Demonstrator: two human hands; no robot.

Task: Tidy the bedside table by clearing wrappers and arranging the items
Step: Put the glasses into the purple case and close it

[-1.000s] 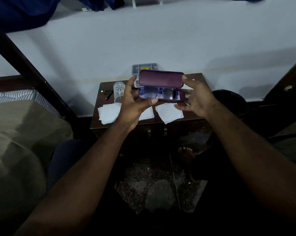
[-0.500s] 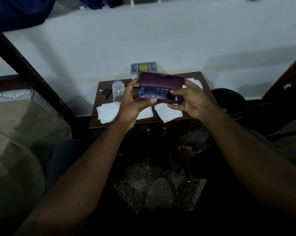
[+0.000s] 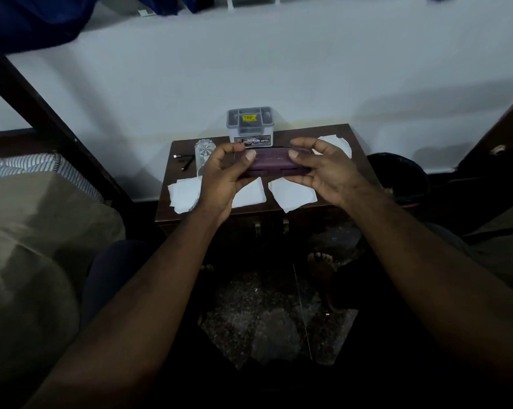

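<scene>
Both hands grip a closed purple case (image 3: 274, 164) above the middle of the surface (image 3: 358, 160): the left hand (image 3: 224, 175) pinches its left end, the right hand (image 3: 323, 171) its right end. White wrappers (image 3: 292, 194) lie along the front edge, and a grey organizer (image 3: 251, 125) stands at the back edge.

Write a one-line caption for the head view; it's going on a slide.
Both hands, left and right, hold a closed purple case above the bedside table.

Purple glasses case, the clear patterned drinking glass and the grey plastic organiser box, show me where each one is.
Purple glasses case (image 3: 271, 163): head view, on its closed lid between the two hands.
Clear patterned drinking glass (image 3: 203, 152): head view, on its upper wall.
Grey plastic organiser box (image 3: 251, 134): head view, on its front wall above the sticker.
</scene>
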